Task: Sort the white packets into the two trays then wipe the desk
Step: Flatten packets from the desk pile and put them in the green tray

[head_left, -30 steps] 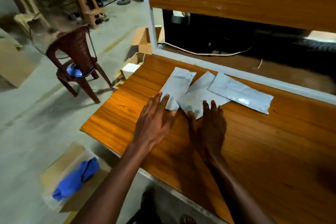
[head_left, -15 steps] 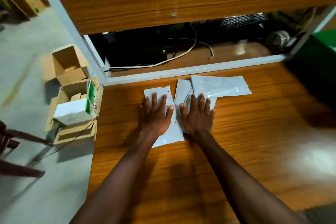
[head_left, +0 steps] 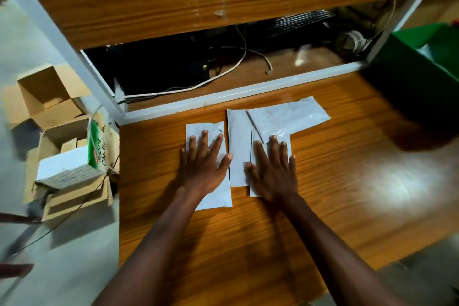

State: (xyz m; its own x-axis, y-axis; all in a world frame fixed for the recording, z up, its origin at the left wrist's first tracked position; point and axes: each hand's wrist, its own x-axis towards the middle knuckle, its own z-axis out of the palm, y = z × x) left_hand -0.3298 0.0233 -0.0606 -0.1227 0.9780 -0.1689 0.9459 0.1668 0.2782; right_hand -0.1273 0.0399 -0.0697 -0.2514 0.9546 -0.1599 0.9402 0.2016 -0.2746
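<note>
Both palms lie flat, fingers spread: our left hand [head_left: 204, 165] on the left packet [head_left: 207, 133], right hand [head_left: 273, 171] on the overlapping packets [head_left: 285, 119] at mid-frame, lengthwise away from us.

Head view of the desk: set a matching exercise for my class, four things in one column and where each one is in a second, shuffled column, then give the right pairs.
Things
1. left hand
2. right hand
3. green bin
4. cardboard boxes

Places
A. on the floor, left of the desk
B. flat on the packet lying apart at the left
C. at the desk's far right edge
D. flat on the overlapping packets

Pairs: 1-B, 2-D, 3-C, 4-A
</note>
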